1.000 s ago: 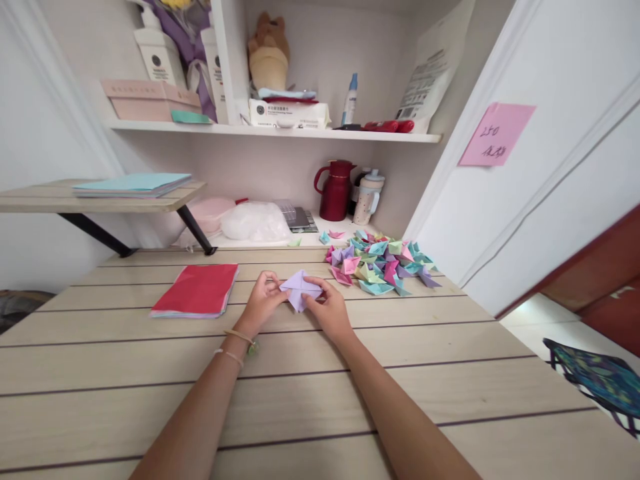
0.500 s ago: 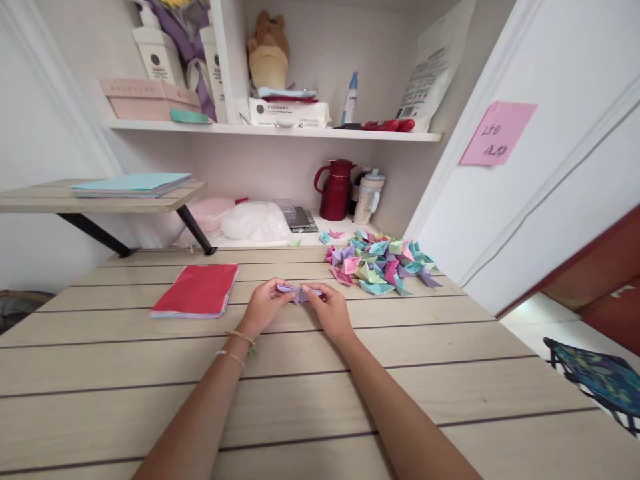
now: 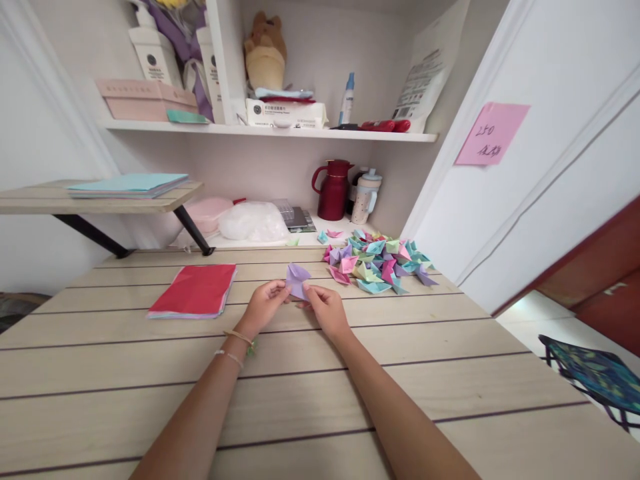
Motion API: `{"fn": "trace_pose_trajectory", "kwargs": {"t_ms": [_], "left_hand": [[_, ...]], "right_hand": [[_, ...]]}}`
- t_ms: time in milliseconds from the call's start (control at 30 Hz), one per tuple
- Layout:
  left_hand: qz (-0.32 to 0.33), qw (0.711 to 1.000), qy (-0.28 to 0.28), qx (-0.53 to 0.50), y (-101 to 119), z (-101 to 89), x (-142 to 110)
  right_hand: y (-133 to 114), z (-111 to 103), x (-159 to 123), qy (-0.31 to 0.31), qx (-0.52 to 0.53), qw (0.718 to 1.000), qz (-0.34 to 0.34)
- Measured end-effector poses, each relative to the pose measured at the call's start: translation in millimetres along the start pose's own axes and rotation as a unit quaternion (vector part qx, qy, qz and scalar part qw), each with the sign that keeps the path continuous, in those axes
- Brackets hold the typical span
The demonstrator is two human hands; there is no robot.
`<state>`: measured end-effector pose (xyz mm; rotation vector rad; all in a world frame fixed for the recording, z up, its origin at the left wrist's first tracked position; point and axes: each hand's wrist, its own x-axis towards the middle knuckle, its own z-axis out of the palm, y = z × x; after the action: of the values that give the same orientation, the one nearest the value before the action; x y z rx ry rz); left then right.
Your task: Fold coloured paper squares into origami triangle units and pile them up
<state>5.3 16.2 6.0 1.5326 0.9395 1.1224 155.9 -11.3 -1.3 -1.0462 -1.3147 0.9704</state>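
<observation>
Slatted desk (image 3: 310, 400) before me: left hand (image 3: 265, 303) and right hand (image 3: 327, 308) pinch the purple paper (image 3: 298, 280) between them by opposite sides, probably to steady it, while the red-topped stack (image 3: 194, 288) and folded-paper pile (image 3: 385, 265) flank them, apparently leaving working room.

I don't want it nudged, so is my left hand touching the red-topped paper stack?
Apart. The head view shows a strip of bare wooden tabletop between the left hand and the red-topped paper stack.
</observation>
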Motion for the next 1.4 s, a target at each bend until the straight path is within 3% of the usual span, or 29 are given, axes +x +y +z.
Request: {"fn": "trace_pose_trajectory", "kwargs": {"t_ms": [200, 400, 667, 967, 1200, 1400], "left_hand": [[-0.006, 1.000, 0.023, 0.000, -2, -3.0, 2], [-0.008, 1.000, 0.006, 0.002, 1, -1.1, 1], [-0.021, 1.000, 0.003, -0.011, 1, -0.3, 0], [-0.017, 1.000, -0.020, -0.014, 8, 1.3, -4], [0.000, 1.000, -0.002, -0.010, 4, 0.6, 0], [-0.004, 1.000, 0.002, -0.020, -5, -2.6, 3]], "right_hand": [[1, -2, 0, 0.012, -0.056, 0.998, -0.013], [-1, -2, 1, 0.061, -0.025, 0.996, -0.065], [-5, -2, -1, 0.037, -0.051, 0.994, -0.092], [-1, -2, 0, 0.062, -0.063, 0.994, -0.062], [0, 0, 2, 0.044, 0.097, 0.994, 0.017], [-1, 1, 2, 0.015, 0.121, 0.992, 0.021]]}}
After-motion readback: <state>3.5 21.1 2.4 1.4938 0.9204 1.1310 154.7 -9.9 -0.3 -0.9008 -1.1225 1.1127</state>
